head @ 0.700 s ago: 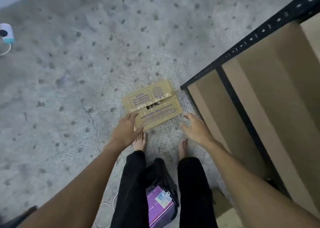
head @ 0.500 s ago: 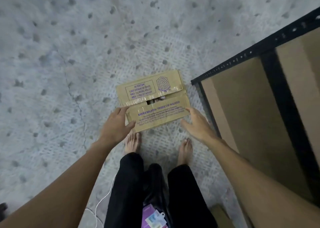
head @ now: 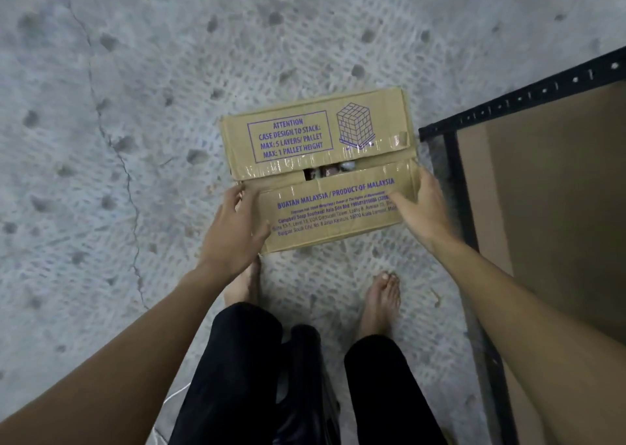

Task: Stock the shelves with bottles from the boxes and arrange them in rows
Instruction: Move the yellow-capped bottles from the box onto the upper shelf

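A taped cardboard box (head: 294, 139) with purple print sits on the concrete floor in front of my bare feet. Its two top flaps are down, and a small gap (head: 333, 170) between them shows pale items inside that I cannot identify. My left hand (head: 233, 231) grips the left end of the near flap, thumb on top. My right hand (head: 420, 211) holds the right end of the same flap, with fingers across the top and thumb at the corner.
A black metal shelf rack frame (head: 521, 106) with a brown shelf board (head: 559, 207) stands right beside the box on the right. A cracked, spotted concrete floor (head: 135, 72) stretches left and ahead. A dark object (head: 305, 377) sits between my legs.
My view has dropped closer to the box. Both hands have closed in from the near corners onto the ends of the near flap.
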